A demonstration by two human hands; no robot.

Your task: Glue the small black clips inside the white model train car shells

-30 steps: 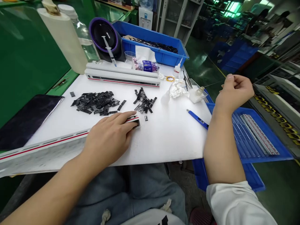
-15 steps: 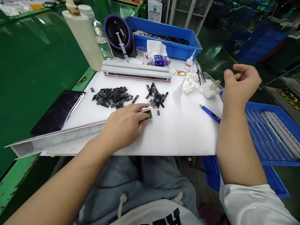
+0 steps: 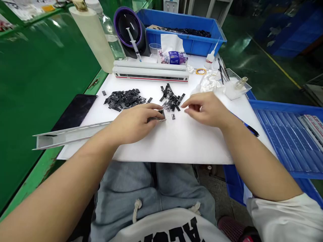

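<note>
My left hand [image 3: 137, 122] is wrapped round the right end of a long white hollow shell [image 3: 72, 135], which looks like a model train carriage body. The shell lies slanted over the near left of the white work board, its open channel side showing and its left end past the edge. My right hand [image 3: 205, 109] hovers right of a small heap of black rectangular pieces [image 3: 171, 100], thumb and forefinger curved and slightly apart, with nothing visible between them. One small black piece [image 3: 173, 116] lies alone between the hands. A larger heap of black pieces [image 3: 124, 99] sits beyond my left hand.
Similar white shells [image 3: 151, 73] lie across the back. Behind stand a blue bin [image 3: 196, 47], a tissue pack [image 3: 173, 57], a syringe [image 3: 133, 43] and a bottle [image 3: 113, 47]. At right are crumpled tissue [image 3: 210, 82], a clear dish [image 3: 234, 92], a blue pen [image 3: 248, 127] and blue trays [image 3: 275, 134].
My right hand has come down and left from the raised position at the right to beside the small heap. The shell's left end has swung slightly; my left hand still holds it.
</note>
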